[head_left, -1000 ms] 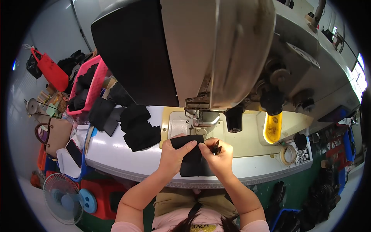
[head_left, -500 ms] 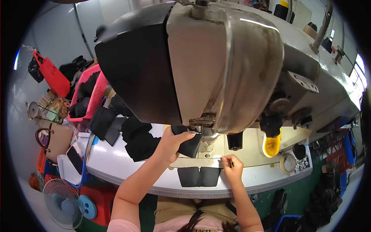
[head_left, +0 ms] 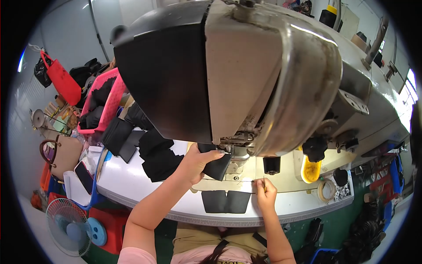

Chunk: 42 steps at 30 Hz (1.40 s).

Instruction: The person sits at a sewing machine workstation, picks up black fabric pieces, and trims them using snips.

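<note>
My left hand (head_left: 193,166) is closed on a black flat piece (head_left: 217,168), its thumb on top. The piece sits under the head of the sewing machine (head_left: 244,70), by the needle area. My right hand (head_left: 266,196) is closed round a slim tool (head_left: 264,185) with a yellowish part; its kind is not clear. That hand is at the front of the machine bed, right of the piece. Between the hands and nearer my body, two black panels (head_left: 238,203) lie side by side on the white table (head_left: 176,202).
Stacked black pieces (head_left: 160,160) lie on the left of the table. Beyond them stands a pink basket (head_left: 115,94) of dark material. A yellow tray (head_left: 311,171) and a tape roll (head_left: 326,189) are on the right. A fan (head_left: 68,226) stands lower left.
My view has shifted slightly, so the machine appears farther right. My right hand has turned a little, and the slim tool shows more clearly. My left hand stays on the black piece.
</note>
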Each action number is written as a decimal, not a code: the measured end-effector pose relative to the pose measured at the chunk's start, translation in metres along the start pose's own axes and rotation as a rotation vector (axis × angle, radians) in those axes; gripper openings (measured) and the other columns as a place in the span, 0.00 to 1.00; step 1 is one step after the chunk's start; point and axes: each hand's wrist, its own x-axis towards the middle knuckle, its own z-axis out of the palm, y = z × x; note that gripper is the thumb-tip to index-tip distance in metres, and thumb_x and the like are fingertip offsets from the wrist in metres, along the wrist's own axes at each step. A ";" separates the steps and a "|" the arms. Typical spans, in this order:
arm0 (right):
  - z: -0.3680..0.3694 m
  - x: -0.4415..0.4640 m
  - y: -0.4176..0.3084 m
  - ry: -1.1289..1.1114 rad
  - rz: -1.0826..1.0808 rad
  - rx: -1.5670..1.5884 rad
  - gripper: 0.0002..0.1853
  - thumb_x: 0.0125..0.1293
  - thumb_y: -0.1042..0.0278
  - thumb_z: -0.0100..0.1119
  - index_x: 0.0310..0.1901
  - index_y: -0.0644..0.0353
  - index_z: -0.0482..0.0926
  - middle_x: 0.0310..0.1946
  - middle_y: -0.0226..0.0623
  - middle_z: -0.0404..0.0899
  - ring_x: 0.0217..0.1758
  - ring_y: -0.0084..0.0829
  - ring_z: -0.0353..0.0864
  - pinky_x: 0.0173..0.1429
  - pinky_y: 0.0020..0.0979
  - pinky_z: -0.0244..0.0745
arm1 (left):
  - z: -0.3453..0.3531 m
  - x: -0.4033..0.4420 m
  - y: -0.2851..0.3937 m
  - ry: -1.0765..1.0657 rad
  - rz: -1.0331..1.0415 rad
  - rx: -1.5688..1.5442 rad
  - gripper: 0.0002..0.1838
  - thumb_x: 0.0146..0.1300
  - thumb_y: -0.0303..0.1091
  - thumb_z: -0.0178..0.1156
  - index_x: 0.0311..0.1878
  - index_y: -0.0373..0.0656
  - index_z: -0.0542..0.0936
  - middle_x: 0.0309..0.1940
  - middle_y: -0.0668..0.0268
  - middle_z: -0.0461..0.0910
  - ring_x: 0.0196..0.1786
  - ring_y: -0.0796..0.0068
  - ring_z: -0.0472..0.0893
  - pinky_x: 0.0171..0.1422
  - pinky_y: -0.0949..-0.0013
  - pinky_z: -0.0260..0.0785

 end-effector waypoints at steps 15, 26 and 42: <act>-0.003 0.000 -0.002 -0.083 0.148 0.107 0.08 0.64 0.74 0.50 0.29 0.68 0.76 0.23 0.36 0.77 0.27 0.23 0.75 0.34 0.24 0.69 | -0.008 0.023 -0.004 -0.020 0.023 -0.123 0.20 0.52 0.19 0.59 0.49 0.38 0.69 0.42 0.63 0.75 0.44 0.73 0.77 0.51 0.69 0.71; -0.002 -0.001 0.000 -0.088 0.120 0.095 0.09 0.63 0.75 0.51 0.27 0.67 0.75 0.21 0.36 0.75 0.24 0.23 0.73 0.31 0.24 0.68 | -0.019 0.003 -0.035 0.242 0.733 0.087 0.18 0.66 0.38 0.49 0.54 0.38 0.65 0.53 0.61 0.65 0.55 0.77 0.67 0.60 0.74 0.57; 0.001 -0.003 -0.007 -0.058 -0.127 -0.138 0.02 0.51 0.80 0.54 0.28 0.66 0.76 0.23 0.43 0.74 0.25 0.40 0.74 0.32 0.31 0.69 | -0.021 -0.027 -0.067 0.330 0.876 0.594 0.40 0.62 0.61 0.48 0.61 0.30 0.61 0.67 0.52 0.51 0.72 0.54 0.45 0.72 0.56 0.34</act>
